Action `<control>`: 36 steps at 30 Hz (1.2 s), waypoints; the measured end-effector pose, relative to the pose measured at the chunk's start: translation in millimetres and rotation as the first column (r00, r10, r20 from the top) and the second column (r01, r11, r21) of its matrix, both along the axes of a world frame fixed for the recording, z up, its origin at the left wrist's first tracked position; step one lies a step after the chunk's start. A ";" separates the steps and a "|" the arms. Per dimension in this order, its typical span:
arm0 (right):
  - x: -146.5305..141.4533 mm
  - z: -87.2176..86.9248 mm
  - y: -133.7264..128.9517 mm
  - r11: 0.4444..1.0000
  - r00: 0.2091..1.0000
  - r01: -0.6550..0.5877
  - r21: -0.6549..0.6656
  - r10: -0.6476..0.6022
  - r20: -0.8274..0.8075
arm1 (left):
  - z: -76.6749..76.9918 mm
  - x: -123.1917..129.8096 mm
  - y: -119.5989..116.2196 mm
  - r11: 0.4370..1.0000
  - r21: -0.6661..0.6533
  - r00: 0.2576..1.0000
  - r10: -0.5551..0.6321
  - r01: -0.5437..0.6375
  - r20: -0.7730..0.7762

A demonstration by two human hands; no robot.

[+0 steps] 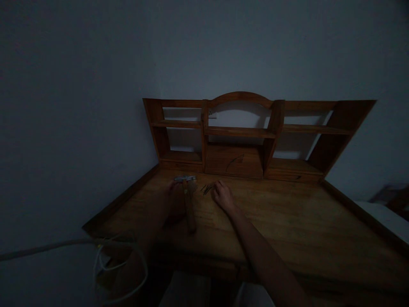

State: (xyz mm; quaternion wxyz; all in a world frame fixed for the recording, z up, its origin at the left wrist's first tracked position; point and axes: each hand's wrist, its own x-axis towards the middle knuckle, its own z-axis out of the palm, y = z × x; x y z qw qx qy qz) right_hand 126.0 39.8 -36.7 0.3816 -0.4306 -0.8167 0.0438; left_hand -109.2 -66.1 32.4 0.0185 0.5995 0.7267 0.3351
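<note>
On the wooden desk lies a hammer [188, 209], its metal head pointing toward the back and its wooden handle toward me. My left hand [170, 187] is at the left end of the hammer head; in the dark I cannot make out whether it grips it. A small pile of thin nails [207, 188] lies to the right of the hammer. Just right of these nails my right hand [223, 197] rests low over the desk, its fingers curled together. Whatever the fingertips hold, if anything, is too small and dim to see.
A wooden shelf unit [240, 133] with several compartments stands along the desk's back edge [287, 181]. White cable loops [145, 273] hang at the lower left. A wall socket [212, 114] shows behind the shelves. The light is very dim.
</note>
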 end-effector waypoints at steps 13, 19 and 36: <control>11.9 2.1 7.1 0.998 0.998 0.051 0.025 -0.050 -0.049 | -25.8 55.7 125.4 0.896 0.056 0.883 -0.443 0.440 0.156; 9.4 1.3 9.6 0.999 0.998 0.040 0.018 -0.039 -0.053 | -48.1 45.5 117.2 0.919 0.017 0.919 -0.393 0.393 -0.004; 10.9 -1.7 12.8 0.999 0.998 0.049 -0.002 -0.049 -0.044 | -59.9 38.3 117.3 0.874 0.058 0.865 -0.466 0.483 -0.188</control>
